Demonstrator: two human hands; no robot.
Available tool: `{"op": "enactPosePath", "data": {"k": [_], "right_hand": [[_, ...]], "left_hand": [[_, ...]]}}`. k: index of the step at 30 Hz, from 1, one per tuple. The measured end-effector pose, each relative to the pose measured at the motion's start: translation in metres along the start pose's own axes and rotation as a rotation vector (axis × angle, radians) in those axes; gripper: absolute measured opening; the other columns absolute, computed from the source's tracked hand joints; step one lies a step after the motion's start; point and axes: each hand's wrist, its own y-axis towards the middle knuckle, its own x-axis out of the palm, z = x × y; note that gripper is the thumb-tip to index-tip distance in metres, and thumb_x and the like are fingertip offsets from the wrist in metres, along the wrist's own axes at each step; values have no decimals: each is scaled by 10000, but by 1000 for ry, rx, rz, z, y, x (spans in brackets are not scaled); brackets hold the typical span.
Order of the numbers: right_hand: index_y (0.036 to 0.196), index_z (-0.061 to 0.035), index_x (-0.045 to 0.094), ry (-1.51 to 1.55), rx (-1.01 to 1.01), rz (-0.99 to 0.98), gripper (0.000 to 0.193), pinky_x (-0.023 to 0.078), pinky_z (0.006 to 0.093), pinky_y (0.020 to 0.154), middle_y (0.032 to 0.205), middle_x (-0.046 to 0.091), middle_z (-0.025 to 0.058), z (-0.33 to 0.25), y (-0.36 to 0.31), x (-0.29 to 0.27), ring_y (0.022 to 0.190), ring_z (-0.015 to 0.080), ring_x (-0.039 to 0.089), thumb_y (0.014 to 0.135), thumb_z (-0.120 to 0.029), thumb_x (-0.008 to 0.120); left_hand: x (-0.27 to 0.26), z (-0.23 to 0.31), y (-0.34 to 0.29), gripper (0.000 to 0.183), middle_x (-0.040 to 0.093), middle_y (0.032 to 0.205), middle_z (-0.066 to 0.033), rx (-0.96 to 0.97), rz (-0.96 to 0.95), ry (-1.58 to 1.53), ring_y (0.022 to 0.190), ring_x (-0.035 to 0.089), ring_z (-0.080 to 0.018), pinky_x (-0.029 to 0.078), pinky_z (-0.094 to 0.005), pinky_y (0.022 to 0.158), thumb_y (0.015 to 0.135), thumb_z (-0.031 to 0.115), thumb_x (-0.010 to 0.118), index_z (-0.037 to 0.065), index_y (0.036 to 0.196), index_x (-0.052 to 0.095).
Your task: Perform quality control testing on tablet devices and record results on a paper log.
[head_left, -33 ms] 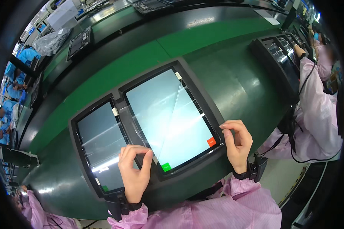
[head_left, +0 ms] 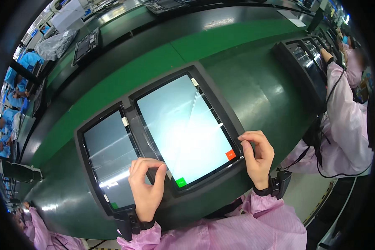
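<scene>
A lit tablet (head_left: 179,125) with a pale screen and green and red corner patches lies in the right bay of a black two-bay tray (head_left: 221,100). A thin clear film appears to lie over it, its faint edge (head_left: 142,125) showing past the tablet's left side. At that side my left hand (head_left: 146,183) has thumb and forefinger pinched on the film's edge. My right hand (head_left: 259,160) is pinched too, its fingertips by the tray's right rim; what it holds is too thin to make out. A darker tablet (head_left: 110,154) fills the left bay, partly behind my left hand.
The tray rests on a green-topped bench (head_left: 258,91). To the right, a co-worker's hand (head_left: 327,55) is over another black tray (head_left: 300,71) of devices. Beyond the bench, a dark track carries an opened device (head_left: 86,46) near a clear plastic bag (head_left: 56,46).
My right hand has shifted very slightly to the left. Otherwise the hands, tablets and tray stand as before.
</scene>
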Motion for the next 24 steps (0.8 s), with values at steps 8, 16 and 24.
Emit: {"op": "enactPosePath", "data": {"k": [8, 16, 24], "right_hand": [[940, 16, 598, -46, 29, -75, 190, 443, 236, 640, 838, 610, 91, -11, -2, 13, 698, 145, 558, 777, 103, 554], [948, 22, 588, -7, 143, 78, 160, 442, 233, 719, 888, 602, 82, -18, 1, 15, 799, 127, 577, 826, 72, 498], [1072, 43, 548, 154, 184, -697, 219, 470, 261, 780, 1003, 612, 131, -89, 41, 78, 900, 175, 603, 864, 10, 486]], "left_hand": [[0, 5, -2, 50, 623, 774, -65, 23, -2, 1, 763, 536, -203, 387, -309, 755, 747, 27, 639, 17, 745, 589], [-1, 5, 0, 38, 633, 793, -61, 58, -5, -53, 784, 552, -209, 386, -312, 760, 743, 23, 648, 33, 757, 614], [-33, -5, -46, 202, 609, 925, -37, 458, -304, -41, 886, 560, -217, 426, -327, 766, 732, 107, 710, 72, 915, 631]]}}
